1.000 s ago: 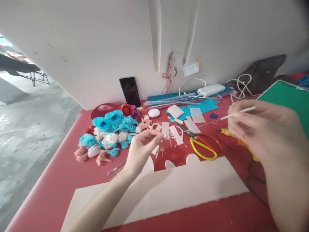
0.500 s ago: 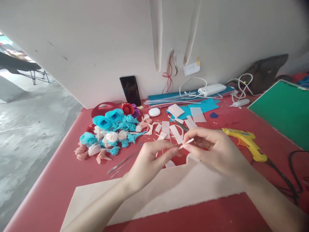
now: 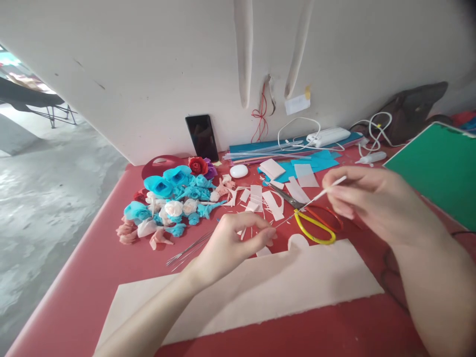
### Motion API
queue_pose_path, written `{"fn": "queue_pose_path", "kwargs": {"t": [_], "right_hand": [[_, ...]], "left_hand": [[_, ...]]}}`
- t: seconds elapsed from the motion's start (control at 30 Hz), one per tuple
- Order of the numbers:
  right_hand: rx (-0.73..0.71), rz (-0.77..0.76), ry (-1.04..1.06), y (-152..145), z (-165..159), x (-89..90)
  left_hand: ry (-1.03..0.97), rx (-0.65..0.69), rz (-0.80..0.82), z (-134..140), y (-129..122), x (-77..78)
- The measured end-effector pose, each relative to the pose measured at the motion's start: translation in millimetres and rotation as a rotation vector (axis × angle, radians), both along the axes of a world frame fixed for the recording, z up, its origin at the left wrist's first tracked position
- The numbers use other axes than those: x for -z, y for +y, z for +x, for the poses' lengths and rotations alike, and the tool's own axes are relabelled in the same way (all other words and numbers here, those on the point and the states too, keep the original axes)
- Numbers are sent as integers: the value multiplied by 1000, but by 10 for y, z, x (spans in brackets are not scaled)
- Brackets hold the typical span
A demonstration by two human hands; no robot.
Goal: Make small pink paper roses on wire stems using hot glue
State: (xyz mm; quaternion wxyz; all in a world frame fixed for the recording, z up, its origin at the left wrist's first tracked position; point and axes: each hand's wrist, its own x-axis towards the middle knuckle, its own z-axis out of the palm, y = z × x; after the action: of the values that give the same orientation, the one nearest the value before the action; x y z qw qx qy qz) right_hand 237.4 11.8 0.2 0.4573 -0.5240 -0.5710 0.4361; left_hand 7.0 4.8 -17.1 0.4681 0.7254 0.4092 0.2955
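Thin, white-ended wire (image 3: 320, 196): spans above the scissors (image 3: 297, 204), seemingly pinched at both ends for tautness. Left hand (image 3: 236, 240), left of scissors: fingertips closed on bare end. Right hand (image 3: 375, 203), right of scissors: fingertips closed on white end.

Left of the scissors (image 3: 296, 204), the left fingers (image 3: 262, 237) hide one end of the thin wire (image 3: 288, 218); to the scissors' right, the frame's edge cuts off the green board (image 3: 439, 166).

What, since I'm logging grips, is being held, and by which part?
A thin wire: the right hand pinches its thicker white end, the left hand its thinner opposite part.
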Motion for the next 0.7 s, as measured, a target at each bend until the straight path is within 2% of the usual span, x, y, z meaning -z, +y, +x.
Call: {"fn": "queue_pose_path", "kwargs": {"t": [0.17, 0.27, 0.37, 0.47, 0.57, 0.7], "right_hand": [[119, 50, 114, 91, 281, -111], [193, 92, 190, 112, 340, -192], [215, 110, 276, 105, 269, -216], [182, 85, 336, 69, 77, -159], [108, 28, 359, -9, -178, -55], [23, -30, 356, -173, -481, 66]], "left_hand": [[15, 11, -5, -12, 40, 42], [43, -43, 23, -13, 95, 139], [76, -100, 49, -19, 173, 285], [60, -121, 62, -11, 223, 377], [-17, -92, 39, 21, 181, 338], [-184, -67, -11, 67, -18, 158]]}}
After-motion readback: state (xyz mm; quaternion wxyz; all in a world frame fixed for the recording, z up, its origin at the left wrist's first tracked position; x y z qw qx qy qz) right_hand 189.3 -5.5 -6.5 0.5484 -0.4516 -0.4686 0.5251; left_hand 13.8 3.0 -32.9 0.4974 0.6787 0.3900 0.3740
